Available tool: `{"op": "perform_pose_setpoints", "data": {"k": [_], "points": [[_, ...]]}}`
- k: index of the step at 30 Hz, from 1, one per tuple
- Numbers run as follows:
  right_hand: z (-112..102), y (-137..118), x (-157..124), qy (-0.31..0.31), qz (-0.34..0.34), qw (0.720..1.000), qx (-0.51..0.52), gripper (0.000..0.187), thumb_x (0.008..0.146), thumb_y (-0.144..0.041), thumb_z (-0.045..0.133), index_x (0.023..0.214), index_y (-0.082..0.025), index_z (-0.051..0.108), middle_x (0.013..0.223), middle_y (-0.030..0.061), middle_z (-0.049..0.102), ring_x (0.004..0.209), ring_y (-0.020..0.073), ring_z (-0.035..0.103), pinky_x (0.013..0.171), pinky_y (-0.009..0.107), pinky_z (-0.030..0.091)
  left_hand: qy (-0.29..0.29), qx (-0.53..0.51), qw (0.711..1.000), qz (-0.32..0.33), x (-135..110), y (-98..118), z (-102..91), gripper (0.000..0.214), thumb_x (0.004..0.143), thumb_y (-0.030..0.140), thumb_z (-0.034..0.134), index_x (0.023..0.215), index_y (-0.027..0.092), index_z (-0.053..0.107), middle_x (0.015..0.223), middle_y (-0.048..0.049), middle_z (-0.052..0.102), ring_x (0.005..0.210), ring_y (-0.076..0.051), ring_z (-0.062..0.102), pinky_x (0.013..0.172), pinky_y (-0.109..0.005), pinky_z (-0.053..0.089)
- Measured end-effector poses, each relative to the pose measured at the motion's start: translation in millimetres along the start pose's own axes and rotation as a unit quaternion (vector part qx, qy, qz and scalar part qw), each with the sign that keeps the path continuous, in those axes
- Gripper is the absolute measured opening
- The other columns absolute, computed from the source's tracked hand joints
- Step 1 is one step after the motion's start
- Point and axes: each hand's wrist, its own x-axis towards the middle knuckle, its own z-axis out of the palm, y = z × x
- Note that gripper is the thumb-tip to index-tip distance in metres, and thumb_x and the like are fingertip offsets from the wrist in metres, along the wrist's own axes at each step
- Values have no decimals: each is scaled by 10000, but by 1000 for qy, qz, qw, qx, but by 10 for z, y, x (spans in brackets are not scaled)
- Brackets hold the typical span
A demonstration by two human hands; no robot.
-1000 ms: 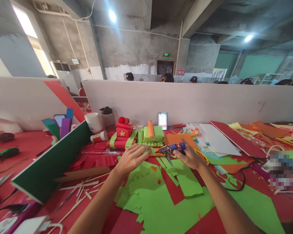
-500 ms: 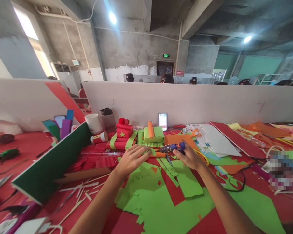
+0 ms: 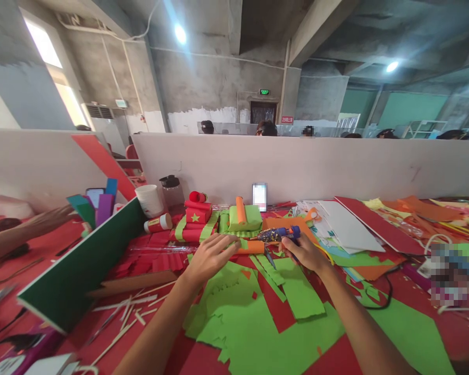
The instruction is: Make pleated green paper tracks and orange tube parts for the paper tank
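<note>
My right hand is closed round the handle of a dark blue, speckled glue gun. The gun's nozzle points left, just above an orange paper roll. Fingers of my left hand are closed at the left end of this roll; their tips are partly hidden. Behind the hands sits a green paper-covered block with another orange roll on top. Left of it stands a red paper model with a yellow star. Torn green paper sheets lie below my hands.
A dark green board stands upright at left, near white paper cups and a bottle. Thin white sticks lie in front. A phone leans on the white partition. Another person's arm reaches in at far left.
The glue gun has shifted slightly right and up, showing more of the orange roll beneath it. My left hand stays nearly in place. Another person's arm has come in at far left.
</note>
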Motion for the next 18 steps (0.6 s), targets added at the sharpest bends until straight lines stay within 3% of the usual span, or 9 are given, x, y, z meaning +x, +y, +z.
{"op": "perform_pose_setpoints", "data": {"k": [4, 10, 12, 15, 18], "points": [[-47, 0, -41, -70, 8, 996, 49, 491, 835, -621, 502, 774, -153, 634, 555, -1, 544, 423, 100, 473, 398, 203, 384, 0, -8, 1000, -9, 2, 0, 3, 185, 945, 140, 411, 1005, 187, 580, 1022, -79, 672, 872, -160, 629, 748, -272, 475], [-130, 44, -86, -125, -34, 973, 193, 799, 656, -887, 350, 820, -151, 613, 615, 38, 552, 502, 155, 508, 471, 282, 448, -7, -14, 999, -33, 20, 16, 6, 184, 929, 108, 420, 984, 188, 577, 1023, -60, 672, 859, -153, 628, 742, -263, 467], [-155, 42, -85, -104, -22, 968, 227, 755, 696, -854, 378, 880, -157, 601, 625, 29, 532, 498, 142, 470, 454, 267, 417, -10, -23, 999, -38, 28, 24, 11, 183, 926, 102, 422, 982, 186, 575, 1018, -56, 672, 861, -152, 628, 741, -260, 466], [-186, 19, -88, -54, -20, 964, 258, 488, 788, -632, 564, 1000, -192, 570, 731, 38, 544, 574, 140, 480, 539, 274, 438, -10, -31, 999, -41, 41, 35, 20, 205, 928, 95, 402, 976, 186, 580, 1010, -59, 671, 849, -146, 629, 727, -253, 465], [-208, -19, -90, 2, -44, 964, 263, 391, 765, -481, 660, 1045, -236, 538, 902, 70, 562, 675, 161, 501, 633, 313, 461, -14, -33, 998, -48, 49, 41, 30, 207, 928, 102, 400, 974, 188, 583, 1004, -60, 670, 841, -148, 631, 725, -256, 469]]}}
